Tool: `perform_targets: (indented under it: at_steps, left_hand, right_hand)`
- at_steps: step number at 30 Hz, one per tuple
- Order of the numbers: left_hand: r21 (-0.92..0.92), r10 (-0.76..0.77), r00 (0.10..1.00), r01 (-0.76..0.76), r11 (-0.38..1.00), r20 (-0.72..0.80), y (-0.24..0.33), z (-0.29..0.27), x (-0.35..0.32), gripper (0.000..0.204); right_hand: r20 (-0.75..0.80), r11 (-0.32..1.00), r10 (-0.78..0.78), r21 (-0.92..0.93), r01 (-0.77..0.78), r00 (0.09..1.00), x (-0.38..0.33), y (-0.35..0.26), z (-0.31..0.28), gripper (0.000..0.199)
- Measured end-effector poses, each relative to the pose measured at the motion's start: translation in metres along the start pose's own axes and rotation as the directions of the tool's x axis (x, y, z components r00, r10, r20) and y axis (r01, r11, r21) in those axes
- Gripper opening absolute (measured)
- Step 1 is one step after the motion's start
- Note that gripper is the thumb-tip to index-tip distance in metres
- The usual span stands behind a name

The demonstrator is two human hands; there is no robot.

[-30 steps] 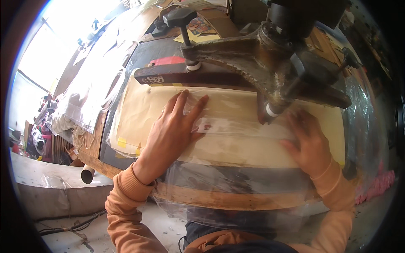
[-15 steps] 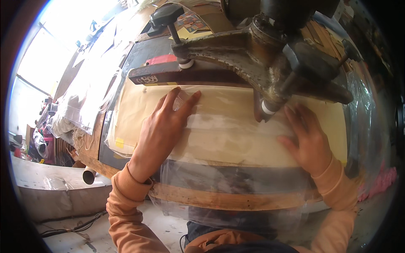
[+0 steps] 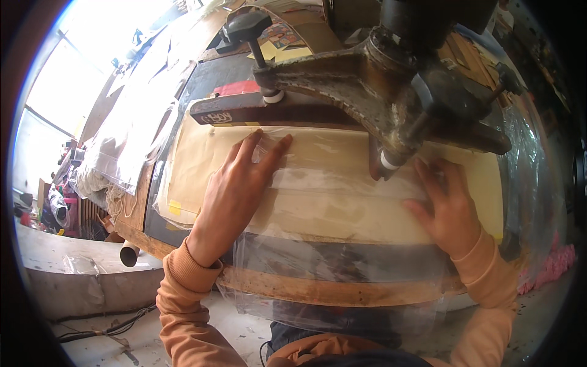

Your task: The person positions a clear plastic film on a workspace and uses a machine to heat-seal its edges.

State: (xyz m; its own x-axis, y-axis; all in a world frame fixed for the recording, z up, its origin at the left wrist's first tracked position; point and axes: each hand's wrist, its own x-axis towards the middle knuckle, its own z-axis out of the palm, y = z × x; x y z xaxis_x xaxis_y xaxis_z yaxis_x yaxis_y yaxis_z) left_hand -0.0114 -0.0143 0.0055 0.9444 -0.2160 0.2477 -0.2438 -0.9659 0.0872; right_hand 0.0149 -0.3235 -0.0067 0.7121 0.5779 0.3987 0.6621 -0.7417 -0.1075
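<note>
Pale hand-marked characters stood on the left end of the dark bar (image 3: 235,115), which lay across the far part of the tan paper (image 3: 189,162) on the surface (image 3: 342,289). Clear plastic film (image 3: 342,260) was spread over the paper, its near part hanging past the surface's wooden front edge.

The left hand (image 3: 235,186) rested on the film's left side with fingers spread, two fingertips just short of the bar. The right hand (image 3: 449,205) was loosely open near the film's right side, its thumb apart from its bent fingers. Neither visibly gripped anything; whether a fold of film was pinched under the fingers could not be told.

A worn metal bracket (image 3: 330,76) stood in the way above the bar, its near arm reaching down between the hands, close to the right fingertips. A black knob (image 3: 247,25) topped its left end, with a white washer (image 3: 273,97) below.

Yellow tape (image 3: 175,207) marked the paper's left part, and a red piece (image 3: 235,88) lay behind the bar. Further back was a sheet with a colourful print (image 3: 284,37). A round tube (image 3: 129,254) showed at left, a pink bundle (image 3: 550,269) at right.
</note>
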Motion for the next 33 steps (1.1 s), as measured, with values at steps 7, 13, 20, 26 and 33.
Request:
perform_targets:
  at_steps: [7,13,20,26,33]
  left_hand:
    - [-0.006,0.014,1.0,-0.015,1.0,-0.022,0.0009,0.0015,0.0018,0.059]
    - [-0.004,-0.009,1.0,0.009,1.0,-0.009,0.0021,0.0,0.0012,0.058]
    - [0.022,0.0,1.0,0.0,1.0,-0.008,0.0011,0.0,0.0001,0.055]
    - [0.023,0.007,1.0,-0.007,1.0,-0.01,-0.0002,0.0014,0.0002,0.054]
    - [0.034,0.031,0.999,-0.033,0.999,0.041,-0.003,-0.0006,-0.0021,0.064]
  right_hand:
    - [0.018,1.0,0.023,0.015,-0.023,1.0,0.0,-0.0003,-0.0001,0.056]
    - [0.038,1.0,0.027,0.011,-0.028,0.999,-0.0011,0.0001,-0.0016,0.056]
    - [0.012,1.0,0.002,0.005,-0.002,1.0,-0.0011,0.0007,0.0007,0.057]
    - [0.019,1.0,-0.004,-0.005,0.004,1.0,-0.0012,0.0009,-0.0001,0.056]
    - [0.012,0.999,0.02,0.032,-0.02,1.0,-0.0004,-0.0013,-0.0006,0.055]
